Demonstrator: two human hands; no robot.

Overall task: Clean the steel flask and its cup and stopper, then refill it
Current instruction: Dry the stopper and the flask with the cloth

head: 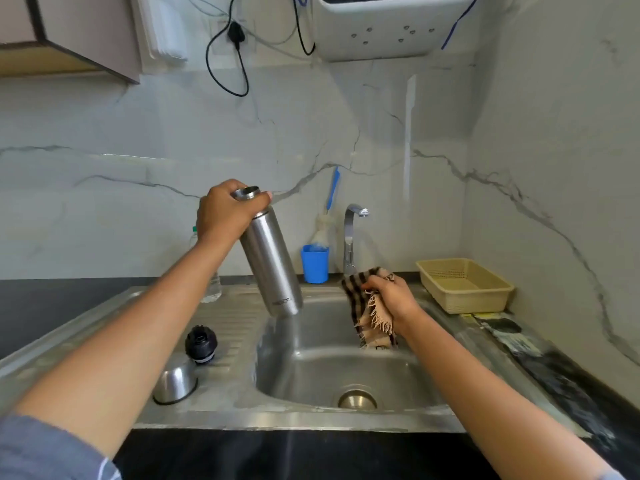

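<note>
Grasps tilted flask [273, 268] by its neck in left grip [225, 214] over sink [311, 421]; clutches striped cloth [358, 289] in right grip [393, 299].

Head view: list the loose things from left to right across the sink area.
steel cup → black stopper → steel flask → blue holder → checked cloth → beige basket
</note>
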